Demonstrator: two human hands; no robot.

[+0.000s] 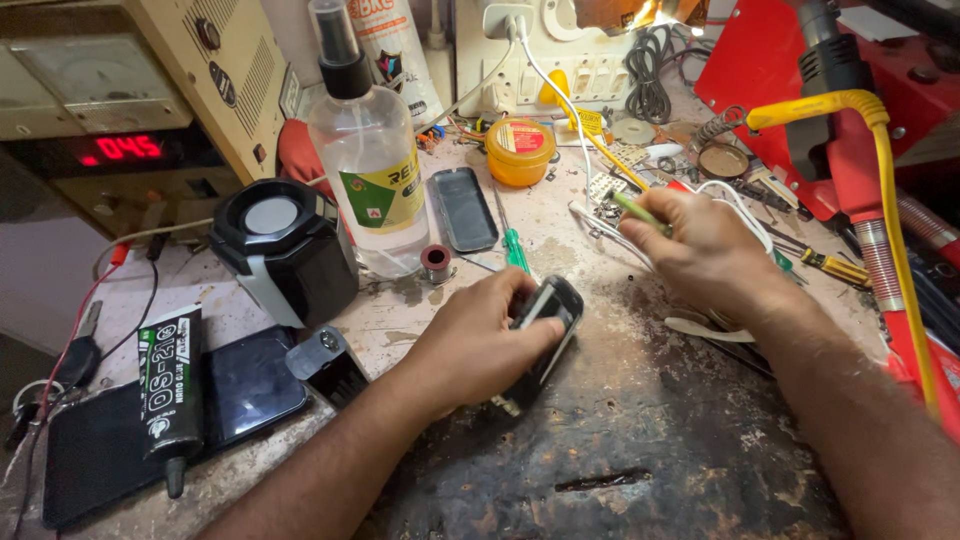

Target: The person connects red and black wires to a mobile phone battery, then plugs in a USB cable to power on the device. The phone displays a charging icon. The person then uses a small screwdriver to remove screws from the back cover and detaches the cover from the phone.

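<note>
On the worn surface (640, 440) a small black phone (545, 325) is gripped at centre by the left hand (475, 345), closed round it, while a green-handled tool (640, 212) is pinched in the closed right hand (705, 250); judged best w/ phone kept flat and steady, tool tip brought in slowly. Counted, largest first: 1 dark tablet (170, 430), 1 spray bottle (370, 160), 1 glue tube (170, 385), 1 orange tin (519, 150), 1 green screwdriver (514, 245).

Phone (545, 320) underside perhaps beneath hands (480, 345)

Red digit display (122, 148) far left; yellow-green bottle label (385, 190).
</note>
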